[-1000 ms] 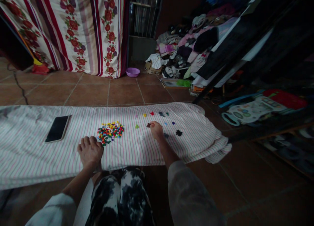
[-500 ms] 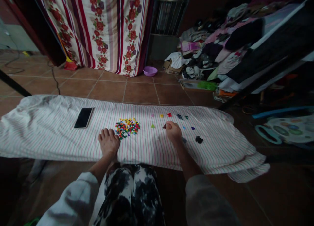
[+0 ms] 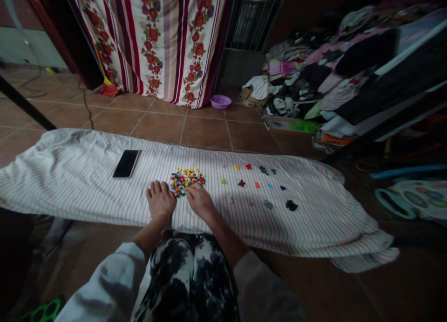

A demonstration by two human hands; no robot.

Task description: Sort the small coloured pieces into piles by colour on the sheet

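A pile of small multicoloured pieces (image 3: 187, 174), too small to name, lies on a striped cloth (image 3: 307, 229). My left hand (image 3: 161, 202) rests flat at the pile's near left edge, fingers spread. At the near right edge is my right hand (image 3: 200, 202), its fingers pinched together at the pieces; whether a piece is between them is hidden. To the right lie small groups sorted by colour, among them yellow (image 3: 236, 167), red (image 3: 248, 166), lime green (image 3: 224, 181), brown (image 3: 241, 183), orange (image 3: 257, 185), dark grey (image 3: 263, 170) and black (image 3: 291, 205).
A phone (image 3: 126, 164) lies on the cloth left of the pile. Beyond the cloth are a purple basin (image 3: 221, 102), a floral curtain (image 3: 150, 42) and a heap of clothes (image 3: 314, 65). Dark slanting bars (image 3: 26, 103) flank both ends.
My right hand has moved left from the brown group to the pile, leaving the brown and orange pieces uncovered. My left hand stays beside the pile. The view has shifted slightly.
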